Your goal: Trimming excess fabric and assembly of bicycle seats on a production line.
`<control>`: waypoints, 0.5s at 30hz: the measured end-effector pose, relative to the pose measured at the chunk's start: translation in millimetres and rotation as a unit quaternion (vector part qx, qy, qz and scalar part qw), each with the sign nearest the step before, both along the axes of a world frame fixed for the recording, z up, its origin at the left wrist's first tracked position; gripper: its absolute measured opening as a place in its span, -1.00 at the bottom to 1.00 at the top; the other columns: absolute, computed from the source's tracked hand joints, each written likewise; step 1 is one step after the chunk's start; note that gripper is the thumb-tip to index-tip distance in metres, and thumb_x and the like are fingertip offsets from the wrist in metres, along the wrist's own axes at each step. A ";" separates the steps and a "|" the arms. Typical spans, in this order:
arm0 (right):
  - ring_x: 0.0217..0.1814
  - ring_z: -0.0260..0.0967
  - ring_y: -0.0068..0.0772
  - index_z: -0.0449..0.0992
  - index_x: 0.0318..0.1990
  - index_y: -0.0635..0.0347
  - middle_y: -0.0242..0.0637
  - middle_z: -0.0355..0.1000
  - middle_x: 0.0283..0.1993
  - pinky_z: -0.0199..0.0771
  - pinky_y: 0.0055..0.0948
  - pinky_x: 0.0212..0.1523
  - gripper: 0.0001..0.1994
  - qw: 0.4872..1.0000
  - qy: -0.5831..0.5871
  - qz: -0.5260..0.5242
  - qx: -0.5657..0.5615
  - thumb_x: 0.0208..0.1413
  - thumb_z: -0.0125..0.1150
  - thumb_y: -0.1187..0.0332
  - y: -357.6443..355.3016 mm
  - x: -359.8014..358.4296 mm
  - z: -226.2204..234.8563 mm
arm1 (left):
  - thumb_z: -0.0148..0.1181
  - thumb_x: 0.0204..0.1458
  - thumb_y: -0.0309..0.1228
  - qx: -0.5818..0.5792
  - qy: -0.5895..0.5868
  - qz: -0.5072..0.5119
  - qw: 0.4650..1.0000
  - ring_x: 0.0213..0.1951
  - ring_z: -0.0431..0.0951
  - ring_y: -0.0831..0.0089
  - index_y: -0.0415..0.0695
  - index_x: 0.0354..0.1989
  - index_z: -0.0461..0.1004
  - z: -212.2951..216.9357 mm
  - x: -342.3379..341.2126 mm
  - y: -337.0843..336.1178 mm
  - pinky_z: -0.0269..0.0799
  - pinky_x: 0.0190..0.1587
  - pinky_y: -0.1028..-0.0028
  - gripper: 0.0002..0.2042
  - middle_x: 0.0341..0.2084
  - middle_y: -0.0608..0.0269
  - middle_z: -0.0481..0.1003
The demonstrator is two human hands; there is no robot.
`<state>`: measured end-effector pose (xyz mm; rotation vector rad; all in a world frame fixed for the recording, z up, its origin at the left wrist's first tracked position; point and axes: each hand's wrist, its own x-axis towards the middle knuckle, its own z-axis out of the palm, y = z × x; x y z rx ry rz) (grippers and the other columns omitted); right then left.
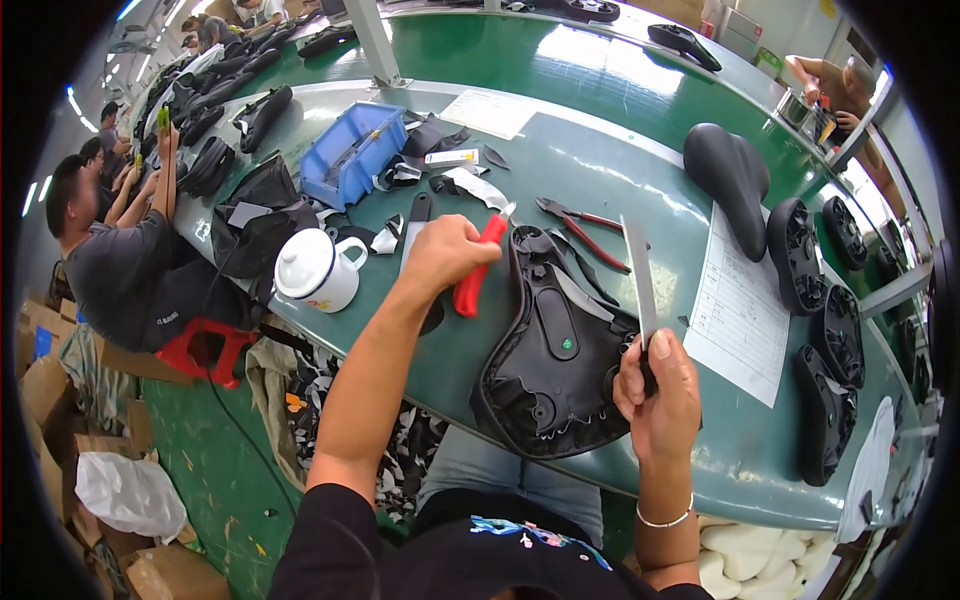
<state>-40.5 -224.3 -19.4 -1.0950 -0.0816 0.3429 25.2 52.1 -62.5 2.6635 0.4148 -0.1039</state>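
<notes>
My left hand (452, 252) is closed round a red utility knife (468, 292), its short blade pointing away from me. My right hand (658, 390) grips a flat metal blade (638, 265) standing upright, with a bit of dark handle at the fingers. Between my hands a black bicycle saddle (545, 385) lies upside down at the table's near edge, its cover folded unevenly round the rim. Just beyond it rest pliers with red handles (590, 238). Beside my left wrist lies another flat blade with a black handle (418, 210).
A white enamel mug (318, 270) and a blue bin (352, 155) stand to the left, near black scraps (430, 135). On the right are a printed sheet (740, 310), an upright saddle (725, 185) and several upturned ones (840, 335). Other people (110, 240) work farther off.
</notes>
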 end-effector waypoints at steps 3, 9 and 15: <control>-0.68 -0.02 -0.70 0.36 -0.36 0.23 -0.45 0.15 -0.64 0.01 -0.68 -0.68 -0.72 0.999 -0.002 0.038 -0.029 0.28 -0.07 0.21 -4.5 0.2 0.7 | 0.12 -0.07 -0.24 -0.609 -0.111 0.130 0.775 -0.56 0.35 0.52 -0.21 -0.29 0.40 14.1 -20.5 12.2 0.27 -0.49 0.54 -0.72 -0.56 0.28 0.36; -0.67 0.09 -0.73 0.45 -0.45 0.32 -0.47 0.22 -0.71 0.05 -0.64 -0.65 -0.70 0.957 -0.144 0.101 -0.231 0.25 -0.01 0.29 10.5 -18.5 9.4 | -0.06 0.05 -0.30 -0.789 -0.301 0.096 0.527 -0.66 0.18 0.57 -0.24 -0.22 0.36 38.9 -46.9 -30.7 0.11 -0.60 0.55 -0.74 -0.53 0.22 0.33; -0.70 0.08 -0.73 0.46 -0.47 0.30 -0.48 0.20 -0.74 0.03 -0.64 -0.65 -0.70 0.941 -0.182 0.110 -0.262 0.24 -0.01 0.28 14.8 -28.2 11.2 | -0.13 0.11 -0.31 -0.740 -0.373 0.118 0.547 -0.66 0.35 0.56 -0.16 -0.17 0.29 48.7 -61.1 -53.1 0.31 -0.63 0.57 -0.78 -0.51 0.13 0.44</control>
